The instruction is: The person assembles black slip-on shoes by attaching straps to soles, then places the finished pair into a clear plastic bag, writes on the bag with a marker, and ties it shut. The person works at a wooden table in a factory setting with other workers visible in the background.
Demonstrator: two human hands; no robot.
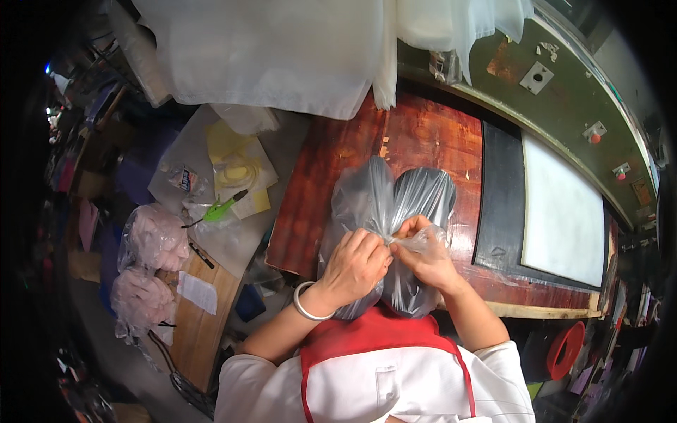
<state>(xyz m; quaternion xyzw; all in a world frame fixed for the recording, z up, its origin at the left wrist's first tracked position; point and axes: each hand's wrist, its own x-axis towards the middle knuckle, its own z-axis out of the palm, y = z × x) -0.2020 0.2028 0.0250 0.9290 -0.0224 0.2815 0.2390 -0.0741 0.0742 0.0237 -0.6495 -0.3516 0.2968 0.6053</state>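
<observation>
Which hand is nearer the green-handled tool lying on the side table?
Left. The left hand grips the clear bag on the side toward the green-handled tool; the right hand pinches the same bag farther from it.

Head view, looking steeply down

The scene is being seen by one head-worn fisheye camera, facing down and close over the hands at the red-brown worktable; straight edges are being bent toward the dark rim.

Two hands, one clear plastic bag, two pink bagged bundles, one white board.
</observation>
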